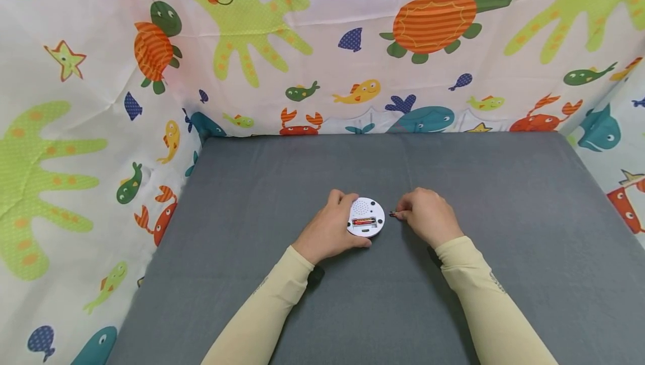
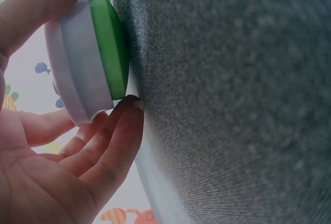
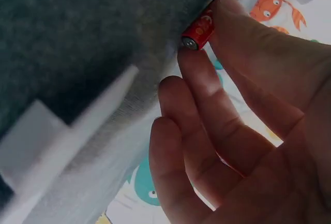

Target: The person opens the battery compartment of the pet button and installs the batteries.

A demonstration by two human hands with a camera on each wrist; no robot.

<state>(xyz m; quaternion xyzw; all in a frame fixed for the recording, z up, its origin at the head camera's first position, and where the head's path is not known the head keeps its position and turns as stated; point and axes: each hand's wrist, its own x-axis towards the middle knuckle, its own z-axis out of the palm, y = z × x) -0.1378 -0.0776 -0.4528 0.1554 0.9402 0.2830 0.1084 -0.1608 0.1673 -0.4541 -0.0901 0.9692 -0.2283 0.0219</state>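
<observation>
My left hand grips a round white device by its edge, fingers at the far side and thumb at the near side. The device's upturned face shows a ring of small holes and an uncovered battery compartment with a red battery inside. In the left wrist view its green side faces the grey cloth. Just right of the device, my right hand pinches another small red battery between thumb and fingertip; one metal end shows in the right wrist view.
Grey cloth covers the table. A white curtain printed with sea animals hangs along the back and both sides. A blurred white shape crosses the lower left of the right wrist view.
</observation>
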